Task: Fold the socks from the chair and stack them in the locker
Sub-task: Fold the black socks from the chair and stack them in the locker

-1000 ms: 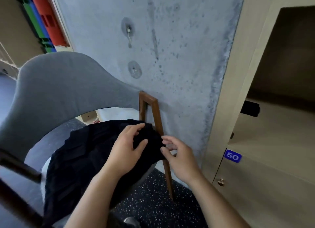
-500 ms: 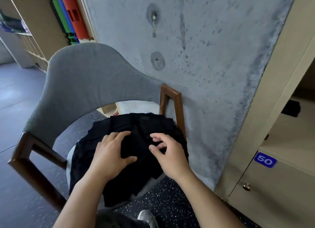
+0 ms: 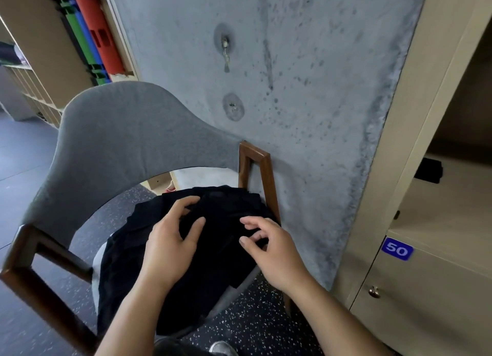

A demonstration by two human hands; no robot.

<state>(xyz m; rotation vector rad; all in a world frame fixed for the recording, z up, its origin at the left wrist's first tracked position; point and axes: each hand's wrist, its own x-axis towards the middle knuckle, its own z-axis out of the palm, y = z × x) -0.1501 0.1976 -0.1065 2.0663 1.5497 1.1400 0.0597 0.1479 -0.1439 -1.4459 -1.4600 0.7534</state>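
Note:
A heap of black socks (image 3: 218, 252) covers the seat of a grey upholstered chair (image 3: 125, 134) with brown wooden arms. My left hand (image 3: 170, 244) lies on the middle of the heap, its fingers and thumb curled round a fold of black fabric. Just to its right, my right hand (image 3: 271, 246) pinches another bit of the black fabric between thumb and curled fingers, near the chair's right arm (image 3: 262, 169). At the right edge stands the open beige locker (image 3: 447, 217), and a dark folded item (image 3: 429, 170) lies on its shelf.
A grey concrete wall (image 3: 306, 89) rises right behind the chair. Below the open compartment is a shut locker door labelled 50 (image 3: 396, 249) with a small knob (image 3: 374, 291). Wooden shelving and coloured panels (image 3: 90, 31) stand at the far left. The floor is dark and speckled.
The view has swung left and down from the locker onto the chair. Both hands moved from the heap's right edge onto it; my left hand went from lying flat to curling round fabric.

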